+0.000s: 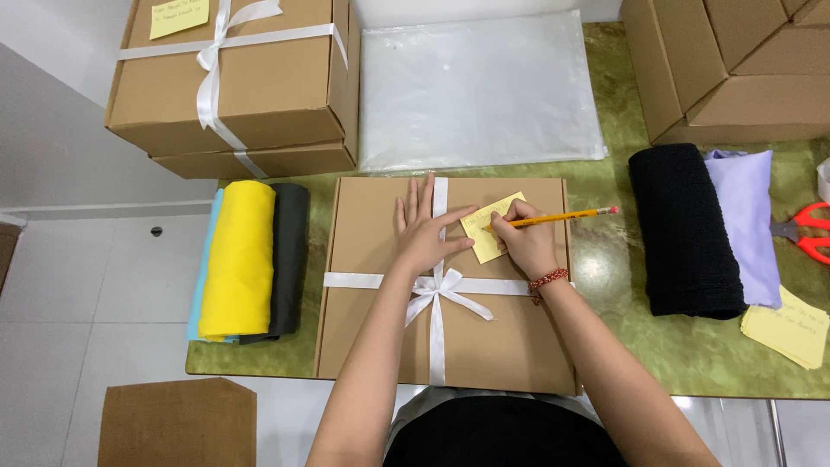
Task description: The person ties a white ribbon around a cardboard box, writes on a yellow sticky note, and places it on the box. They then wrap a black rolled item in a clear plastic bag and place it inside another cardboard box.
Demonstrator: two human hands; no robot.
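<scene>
Head view: right hand (pixel 526 242) fingers pinch a pencil (pixel 558 217) on the yellow note (pixel 493 244) (left hand (pixel 425 232) fingers spread flat).

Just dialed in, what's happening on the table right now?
A person is writing with a yellow pencil in the right hand on a yellow note stuck on a ribboned cardboard box. The left hand lies flat on the lid beside the note. Rolled cloths lie on both sides, with more boxes, a plastic bag and red scissors around the table.
</scene>
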